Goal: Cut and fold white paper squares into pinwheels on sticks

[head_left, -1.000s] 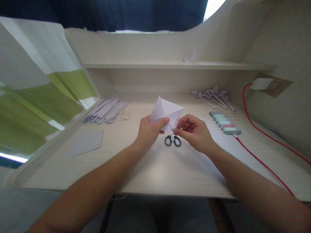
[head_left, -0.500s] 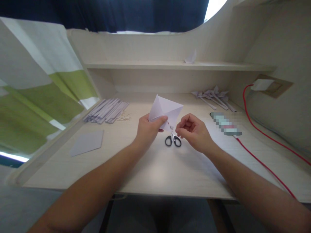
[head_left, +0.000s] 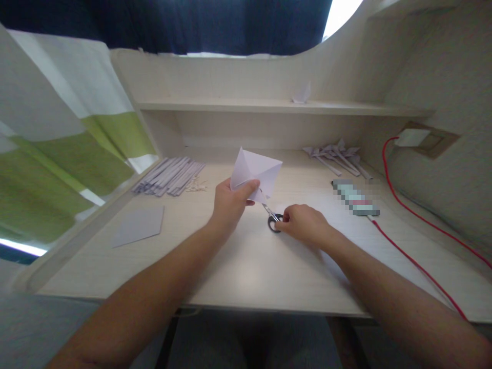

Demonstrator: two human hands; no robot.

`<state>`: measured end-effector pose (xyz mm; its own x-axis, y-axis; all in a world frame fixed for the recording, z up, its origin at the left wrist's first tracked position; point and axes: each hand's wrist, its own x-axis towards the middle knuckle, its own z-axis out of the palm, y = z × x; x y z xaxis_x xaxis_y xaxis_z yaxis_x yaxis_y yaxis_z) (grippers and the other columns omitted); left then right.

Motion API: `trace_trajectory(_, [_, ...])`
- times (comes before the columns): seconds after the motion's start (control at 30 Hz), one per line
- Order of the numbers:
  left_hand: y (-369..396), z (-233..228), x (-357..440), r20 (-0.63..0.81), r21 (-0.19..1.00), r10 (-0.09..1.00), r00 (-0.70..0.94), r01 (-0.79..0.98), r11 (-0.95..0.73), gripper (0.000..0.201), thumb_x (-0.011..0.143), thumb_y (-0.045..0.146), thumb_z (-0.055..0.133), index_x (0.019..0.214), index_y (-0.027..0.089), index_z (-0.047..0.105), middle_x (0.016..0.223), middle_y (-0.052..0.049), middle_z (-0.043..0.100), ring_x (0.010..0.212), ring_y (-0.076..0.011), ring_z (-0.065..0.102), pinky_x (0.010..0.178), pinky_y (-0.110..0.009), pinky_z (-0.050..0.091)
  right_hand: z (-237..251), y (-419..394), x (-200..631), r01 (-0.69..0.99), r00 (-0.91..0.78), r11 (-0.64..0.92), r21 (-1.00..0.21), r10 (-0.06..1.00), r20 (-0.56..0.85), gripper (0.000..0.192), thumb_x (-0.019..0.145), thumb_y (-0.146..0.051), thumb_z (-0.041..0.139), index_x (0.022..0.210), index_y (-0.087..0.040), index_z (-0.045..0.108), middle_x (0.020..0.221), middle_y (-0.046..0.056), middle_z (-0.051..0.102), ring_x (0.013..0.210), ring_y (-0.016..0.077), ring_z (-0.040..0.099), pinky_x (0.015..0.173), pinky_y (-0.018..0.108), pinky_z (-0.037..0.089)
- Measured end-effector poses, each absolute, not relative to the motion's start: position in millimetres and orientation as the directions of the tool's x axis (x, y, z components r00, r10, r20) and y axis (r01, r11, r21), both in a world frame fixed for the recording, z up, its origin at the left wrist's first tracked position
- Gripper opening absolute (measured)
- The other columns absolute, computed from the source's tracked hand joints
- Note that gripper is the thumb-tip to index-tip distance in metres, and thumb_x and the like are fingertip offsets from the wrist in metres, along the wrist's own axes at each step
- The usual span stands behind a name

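Note:
A folded sheet of white paper is pinched in my left hand, thumb on top and fingers beneath. Its creases run out from the middle toward the corners. Just below and to the right of the paper lies a pair of scissors with black handles, the blades pointing up and left toward the paper. My right hand is closed at the scissors' right handle, fingers around it; the blade tips are partly hidden near the paper's lower corner.
Folded paper strips and small pale bits lie at the left, with a flat paper sheet nearer. At the right are folded paper pieces, a blurred phone and its red cable. A folded paper shape stands on the shelf.
My right hand has moved down from beside the paper's corner and closed on the scissors' handle. The scissors have turned, handles shifting right. My left hand and the paper have shifted slightly left.

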<state>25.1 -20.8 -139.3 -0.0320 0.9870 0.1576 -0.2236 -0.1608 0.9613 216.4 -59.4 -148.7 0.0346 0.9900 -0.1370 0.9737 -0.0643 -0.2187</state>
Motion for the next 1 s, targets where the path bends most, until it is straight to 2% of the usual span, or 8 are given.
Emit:
trace_trajectory(0.33, [-18.4,-133.2,20.6,0.125,0.954,0.991,-0.049,-0.268,-0.134,0.05,0.064,0.046,0.091,0.097,0.013,0.076,0.093,-0.011,0.078,0.079,-0.0216,0.073,0.059,-0.026,0.057,-149.2,-49.9,228.8,0.951,0.049,-0.111,-0.287,0.976,-0.214,0.029,0.081,-0.048,0.073,0.08,-0.02,0.08,0.076,0.009,0.076,0.066,0.0208,0.066,0.057,0.031,0.036])
trace_trajectory(0.57, [-18.2,-135.1,21.6,0.133,0.954,0.989,-0.056,-0.263,-0.143,0.051,0.064,0.046,0.091,0.099,0.012,0.076,0.095,-0.013,0.078,0.079,-0.0224,0.073,0.06,-0.027,0.057,-147.9,-50.1,228.4,0.954,0.058,-0.112,-0.279,0.979,-0.193,0.031,0.079,-0.052,0.074,0.08,-0.021,0.08,0.078,0.009,0.077,0.067,0.0224,0.066,0.057,0.032,0.037])
trace_trajectory(1.0, [-16.0,-135.6,20.3,0.138,0.952,0.988,-0.076,-0.265,-0.153,0.048,0.065,0.045,0.091,0.098,0.013,0.077,0.095,-0.012,0.079,0.08,-0.0237,0.075,0.06,-0.028,0.058,-148.5,-50.9,230.4,0.951,0.06,-0.114,-0.286,0.98,-0.191,0.023,0.073,-0.042,0.076,0.076,-0.02,0.081,0.074,0.011,0.076,0.065,0.0232,0.065,0.057,0.032,0.038])
